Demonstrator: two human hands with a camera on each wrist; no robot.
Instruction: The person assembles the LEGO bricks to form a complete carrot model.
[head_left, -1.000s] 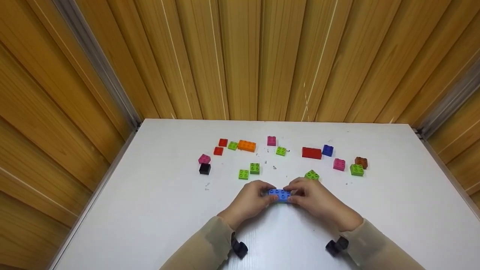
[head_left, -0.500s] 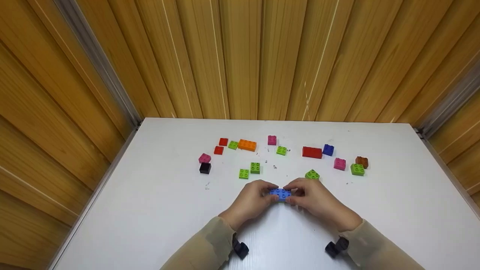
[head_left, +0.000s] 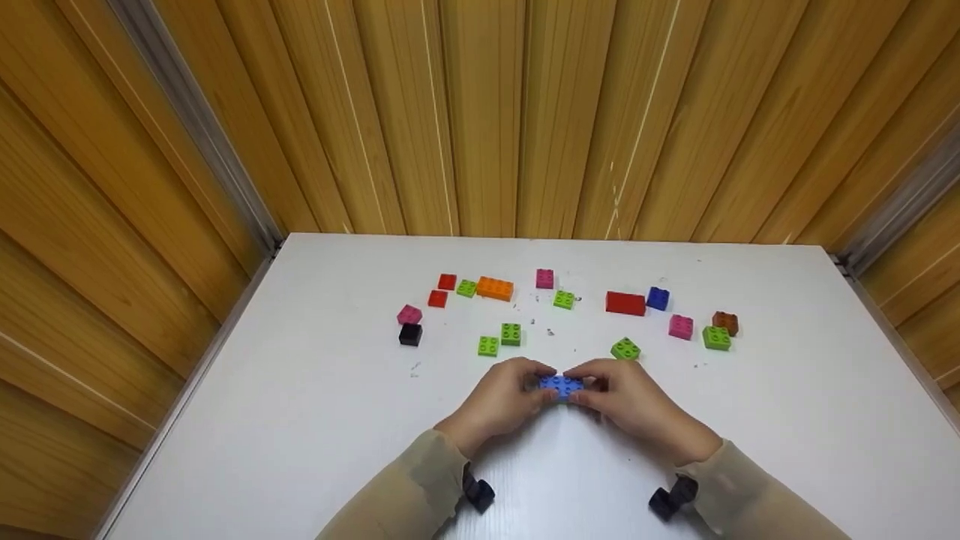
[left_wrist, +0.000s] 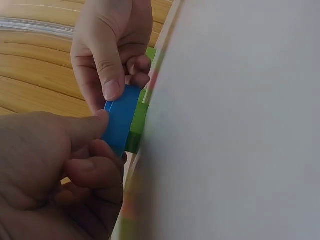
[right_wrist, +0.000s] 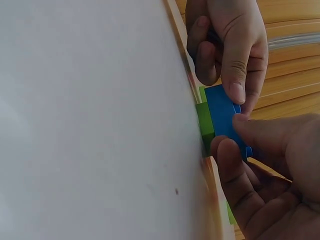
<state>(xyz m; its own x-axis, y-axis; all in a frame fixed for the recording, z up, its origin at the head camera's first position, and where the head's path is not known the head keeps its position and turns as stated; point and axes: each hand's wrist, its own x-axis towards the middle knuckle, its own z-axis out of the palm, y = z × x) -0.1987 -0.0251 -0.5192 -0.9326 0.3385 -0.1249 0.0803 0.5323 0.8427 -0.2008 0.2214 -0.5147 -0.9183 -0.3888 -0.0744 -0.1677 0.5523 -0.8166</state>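
Observation:
A blue toy brick (head_left: 561,385) with two rows of studs is held between both hands near the middle of the table. My left hand (head_left: 504,397) pinches its left end, thumb on the near side and fingers behind. The right hand (head_left: 630,397) pinches the other end the same way. Under the blue brick (right_wrist: 224,112) sits a narrower green brick (right_wrist: 205,122), seen in both wrist views. From the left wrist, the green brick (left_wrist: 137,127) appears against the underside of the blue one and close to the tabletop.
Loose bricks lie beyond the hands on the white table (head_left: 300,420): a green brick (head_left: 625,348) near the right fingers, a red brick (head_left: 625,303), an orange brick (head_left: 495,288), a black brick (head_left: 410,334) and several others. Wood-patterned panels (head_left: 480,120) stand behind.
Both hands keep their hold on the blue brick and stay almost in place. The brick's stud side looks slightly shifted and tilted; the loose bricks stay where they were.

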